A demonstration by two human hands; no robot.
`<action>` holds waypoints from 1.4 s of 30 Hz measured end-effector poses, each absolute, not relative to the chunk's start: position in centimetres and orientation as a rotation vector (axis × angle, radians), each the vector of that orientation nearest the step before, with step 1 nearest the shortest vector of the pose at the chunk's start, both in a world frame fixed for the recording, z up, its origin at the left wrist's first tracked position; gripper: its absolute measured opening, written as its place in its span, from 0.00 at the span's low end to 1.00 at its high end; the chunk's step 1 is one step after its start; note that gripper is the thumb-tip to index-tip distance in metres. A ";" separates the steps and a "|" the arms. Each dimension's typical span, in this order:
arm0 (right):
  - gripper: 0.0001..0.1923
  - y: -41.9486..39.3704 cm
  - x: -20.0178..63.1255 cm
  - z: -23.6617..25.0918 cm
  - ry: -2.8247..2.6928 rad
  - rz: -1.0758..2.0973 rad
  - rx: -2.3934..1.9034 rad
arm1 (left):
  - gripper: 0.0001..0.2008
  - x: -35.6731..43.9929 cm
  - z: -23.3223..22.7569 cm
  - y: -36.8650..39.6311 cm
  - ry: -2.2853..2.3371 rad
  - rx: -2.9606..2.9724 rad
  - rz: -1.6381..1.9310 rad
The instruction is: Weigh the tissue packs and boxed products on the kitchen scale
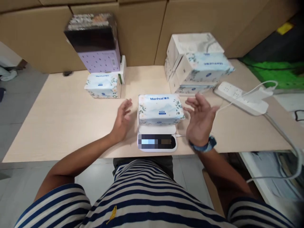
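A pack of Manhua tissues [161, 109], white and pale blue with a leaf print, rests on a white scale [157, 129] near the front edge of the table. The scale's dark display is blurred over. To the left of the pack is my left hand [121, 122], its fingers apart and holding nothing. My right hand [200, 118], with a blue band [203, 145] at its wrist, is raised just right of the pack, palm inward and fingers spread. Both hands appear apart from the pack.
Several more tissue packs [206, 65] are stacked at the back right. A single pack [103, 85] stands at the back left, by a purple and black box stack [102, 58]. A white power strip [242, 98] with cables lies on the right. Cardboard boxes [142, 31] line the back.
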State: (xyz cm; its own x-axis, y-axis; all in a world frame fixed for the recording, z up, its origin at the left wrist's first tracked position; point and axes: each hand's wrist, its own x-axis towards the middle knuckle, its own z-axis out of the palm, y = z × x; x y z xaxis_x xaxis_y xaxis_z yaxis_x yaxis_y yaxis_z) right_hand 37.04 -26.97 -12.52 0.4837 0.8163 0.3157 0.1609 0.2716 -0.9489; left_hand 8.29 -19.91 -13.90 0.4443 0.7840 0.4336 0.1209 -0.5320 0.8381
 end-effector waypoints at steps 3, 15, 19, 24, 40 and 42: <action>0.44 -30.0 33.3 -12.0 -1.264 0.597 -1.256 | 0.44 9.0 -12.9 -21.2 0.507 2.107 1.104; 0.68 -11.6 22.3 -2.9 -1.783 0.866 -0.973 | 0.56 -4.1 -4.6 -8.4 1.186 1.920 1.505; 0.71 -8.7 19.6 -6.4 -1.688 1.049 -1.029 | 0.54 -6.0 -6.7 -7.5 1.406 1.810 1.220; 0.57 -9.6 20.0 -8.1 -1.694 0.982 -1.011 | 0.44 -6.0 -8.4 -7.5 1.430 1.834 1.184; 0.32 -17.3 47.8 -5.9 -1.155 -0.093 -1.201 | 0.27 -1.9 -4.4 -8.5 0.817 2.064 2.050; 0.26 -17.1 52.2 -4.5 -1.199 -0.064 -1.230 | 0.28 5.8 -5.2 -10.4 0.692 2.059 1.725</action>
